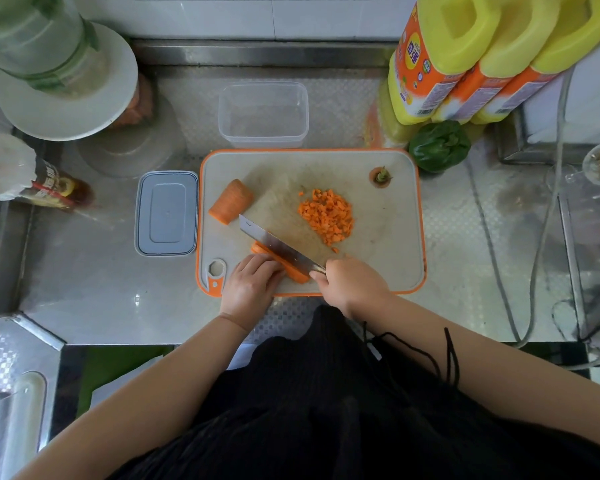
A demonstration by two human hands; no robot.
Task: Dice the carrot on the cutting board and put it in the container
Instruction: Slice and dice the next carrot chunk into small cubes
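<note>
Slicing is the step in hand: the right hand [352,284], at about five o'clock on the cutting board [392,216], is wrapped round the handle of a cleaver [279,247] whose blade runs up toward ten o'clock and sits on a flat piece of carrot [293,271] at the near edge of the board. The left hand [248,284], at about seven o'clock, has its fingers curled down over that same piece, pinning it just beside the blade.

The dicing looks to me roughly half done. A heap of small carrot cubes [328,216] lies near the board's middle, a little toward three o'clock. An uncut carrot chunk [230,201] waits at nine o'clock, and the trimmed carrot top [380,176] sits off at two o'clock. The clear container [263,114] stands just past the board's far edge at twelve o'clock, with nothing in it that I can see, so none of the dice has gone across. Its grey lid [167,213] lies on the steel counter [94,289] just beside the board at nine o'clock.

I'd say the next move calls for short, even cuts through the held piece, with the left fingertips kept tucked and backing away from the edge as it advances. Those knuckles are very close to the blade. After that the strips want turning and cross-cutting, then the chunk at nine o'clock gets the same.
</note>
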